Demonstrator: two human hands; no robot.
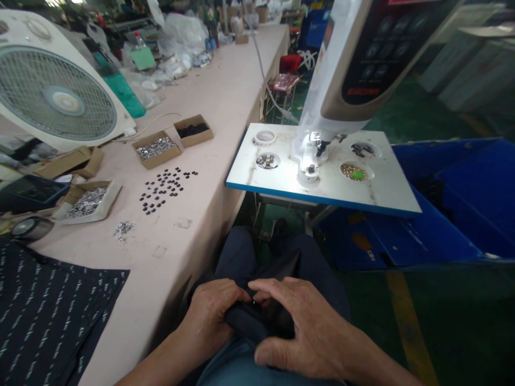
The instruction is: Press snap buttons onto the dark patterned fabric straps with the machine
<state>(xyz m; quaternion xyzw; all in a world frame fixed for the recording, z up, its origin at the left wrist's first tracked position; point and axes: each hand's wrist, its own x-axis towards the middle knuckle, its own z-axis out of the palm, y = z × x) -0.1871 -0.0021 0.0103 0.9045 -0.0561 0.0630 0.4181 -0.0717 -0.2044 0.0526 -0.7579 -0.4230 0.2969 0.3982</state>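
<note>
Dark fabric [251, 323] lies over my lap between my two hands. My left hand [211, 311] grips it, with the thumb and fingers closed on its edge. Close on the right, my right hand [300, 327] rests at the same fabric, thumb held apart from the fingers; its index finger reaches toward a tiny shiny piece [254, 302] on the cloth. Beyond my knees stands a snap-press machine [309, 139] on a white table [277, 179] with round wells of small parts.
On the long bench [209, 187] at left are boxes of metal parts [156, 149], scattered black discs [163, 187], a fan [60, 96] and patterned dark cloth [44, 316]. Blue bins [442, 236] stand at right behind the white table.
</note>
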